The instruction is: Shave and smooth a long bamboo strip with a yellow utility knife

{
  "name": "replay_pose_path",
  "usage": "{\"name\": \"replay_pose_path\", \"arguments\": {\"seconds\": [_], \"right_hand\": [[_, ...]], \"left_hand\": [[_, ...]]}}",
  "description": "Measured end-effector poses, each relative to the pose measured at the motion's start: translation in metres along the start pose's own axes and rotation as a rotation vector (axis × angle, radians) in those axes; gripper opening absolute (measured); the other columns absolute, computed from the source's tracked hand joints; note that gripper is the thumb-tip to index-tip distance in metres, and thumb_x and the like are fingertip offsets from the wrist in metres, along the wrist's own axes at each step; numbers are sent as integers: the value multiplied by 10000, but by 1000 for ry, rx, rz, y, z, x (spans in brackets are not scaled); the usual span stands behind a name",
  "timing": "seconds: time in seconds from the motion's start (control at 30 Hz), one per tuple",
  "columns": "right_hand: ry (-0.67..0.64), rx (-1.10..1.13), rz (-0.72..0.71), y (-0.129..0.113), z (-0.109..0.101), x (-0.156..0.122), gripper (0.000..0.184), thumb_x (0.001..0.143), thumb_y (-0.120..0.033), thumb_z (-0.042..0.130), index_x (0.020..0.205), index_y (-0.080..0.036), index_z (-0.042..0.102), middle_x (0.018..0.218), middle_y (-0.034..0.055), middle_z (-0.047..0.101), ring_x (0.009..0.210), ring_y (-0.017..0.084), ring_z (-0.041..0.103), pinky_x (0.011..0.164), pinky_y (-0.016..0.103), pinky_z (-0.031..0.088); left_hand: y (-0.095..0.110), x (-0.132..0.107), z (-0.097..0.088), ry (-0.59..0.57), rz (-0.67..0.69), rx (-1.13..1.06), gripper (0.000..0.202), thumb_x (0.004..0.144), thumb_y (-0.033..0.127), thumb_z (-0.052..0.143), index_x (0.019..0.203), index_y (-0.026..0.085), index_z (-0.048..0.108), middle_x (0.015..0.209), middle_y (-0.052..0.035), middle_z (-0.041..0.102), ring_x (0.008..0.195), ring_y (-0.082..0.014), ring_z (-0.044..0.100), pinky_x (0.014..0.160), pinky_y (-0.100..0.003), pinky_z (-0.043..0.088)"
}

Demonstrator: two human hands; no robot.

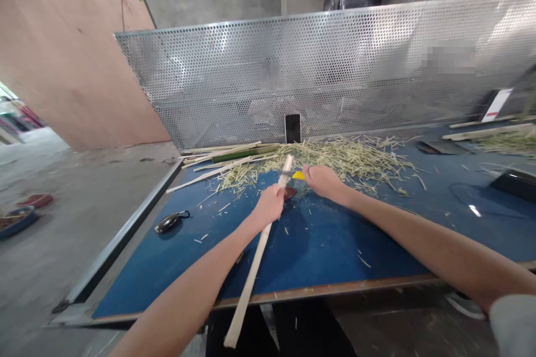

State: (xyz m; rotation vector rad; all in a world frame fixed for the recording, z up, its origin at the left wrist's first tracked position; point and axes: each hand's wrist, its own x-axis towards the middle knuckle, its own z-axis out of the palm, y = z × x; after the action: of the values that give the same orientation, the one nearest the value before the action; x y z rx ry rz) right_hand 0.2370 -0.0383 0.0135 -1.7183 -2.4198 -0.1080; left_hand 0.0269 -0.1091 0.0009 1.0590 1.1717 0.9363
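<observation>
Left on the table [167, 268]: loose pale strips [209, 174] beside a green bamboo length [245, 153], green skin apparently still to come off. Centre: held strip [252, 273] looks part-worked, overhanging the near edge; left hand [269, 204] grip closed round it. Right hand [325, 181] grip closed on yellow-handled knife [298, 175], blade against strip. Shavings [355, 157] heaped beyond, rightward: much cutting done, seemingly.

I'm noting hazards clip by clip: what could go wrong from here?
The yellow-handled blade in the right hand crosses the pale strip close to the left hand; a slip might cut it.
The strip's near end overhangs the blue table, so a bump there could jolt the strip.
The phone stands upright beside the shavings and might topple if knocked.
</observation>
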Motion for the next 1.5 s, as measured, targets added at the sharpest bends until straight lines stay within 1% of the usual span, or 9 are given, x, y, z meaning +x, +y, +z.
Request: {"name": "replay_pose_path", "arguments": {"seconds": [0.1, 0.23, 0.33, 0.47, 0.6, 0.87, 1.03, 1.23, 1.5], "right_hand": [[66, 7, 91, 10, -3, 8, 690, 1159, -350, 166, 996, -128, 798, 976, 201, 804, 896, 280, 752, 795, 355, 495], [88, 10, 161, 34, -5, 17, 651, 1157, -366, 218, 1022, -122, 806, 978, 215, 806, 894, 296, 756, 792, 367, 500], [59, 19, 290, 60, -8, 22, 656, 1155, -357, 217, 1061, -84, 806, 996, 244, 799, 896, 310, 763, 791, 373, 503], [168, 61, 329, 75, -13, 21, 775, 1162, -392, 135, 956, -78, 812, 901, 236, 783, 876, 319, 755, 798, 375, 501], [210, 55, 309, 59, -15, 16, 789, 1162, -429, 139, 921, -99, 814, 884, 224, 786, 862, 318, 746, 792, 370, 501], [145, 42, 189, 29, -15, 3, 755, 1171, -400, 161, 849, -136, 790, 838, 178, 785, 812, 277, 742, 748, 338, 462], [150, 18, 122, 21, -11, 0, 708, 1171, -368, 191, 885, -125, 791, 805, 162, 781, 782, 264, 737, 712, 329, 435], [180, 26, 50, 14, -1, -1, 725, 1172, -352, 191, 830, -128, 790, 797, 168, 788, 778, 257, 744, 746, 332, 452], [123, 7, -13, 7, 13, 2, 726, 1181, -391, 200, 897, -124, 812, 825, 174, 794, 807, 259, 759, 752, 327, 457]], "left_hand": [[2, -5, 4, 15, -50, 119, 193, 1025, 324, 661, 906, 215, 555, 552, 87, 391, 395, -74, 328, 411, -190, 213], [14, -18, 13, -2, -87, 203, 197, 1074, 302, 586, 908, 217, 525, 542, 107, 348, 362, -59, 284, 382, -175, 199], [25, -29, 19, -156, -17, 241, 197, 1082, 322, 574, 917, 217, 547, 570, 96, 369, 369, -55, 280, 378, -178, 207], [35, -31, 19, -52, 21, 259, 191, 1106, 304, 504, 940, 220, 544, 578, 92, 351, 384, -66, 284, 377, -187, 210], [33, -22, 11, 3, -13, 177, 168, 1117, 291, 474, 973, 224, 528, 595, 103, 319, 386, -62, 254, 383, -183, 184], [29, -11, 1, 31, -18, 82, 176, 1119, 305, 475, 982, 212, 534, 608, 101, 330, 387, -53, 238, 390, -184, 158], [29, -10, 1, 1, -13, 57, 195, 1135, 299, 440, 983, 208, 519, 607, 111, 291, 399, -48, 218, 404, -180, 143], [24, -5, 1, -16, -56, 40, 225, 1144, 276, 383, 985, 206, 524, 593, 110, 280, 397, -52, 204, 410, -193, 114], [20, -1, -4, -60, -45, -5, 217, 1140, 315, 409, 1001, 202, 532, 595, 113, 280, 406, -50, 186, 419, -188, 100]]}}
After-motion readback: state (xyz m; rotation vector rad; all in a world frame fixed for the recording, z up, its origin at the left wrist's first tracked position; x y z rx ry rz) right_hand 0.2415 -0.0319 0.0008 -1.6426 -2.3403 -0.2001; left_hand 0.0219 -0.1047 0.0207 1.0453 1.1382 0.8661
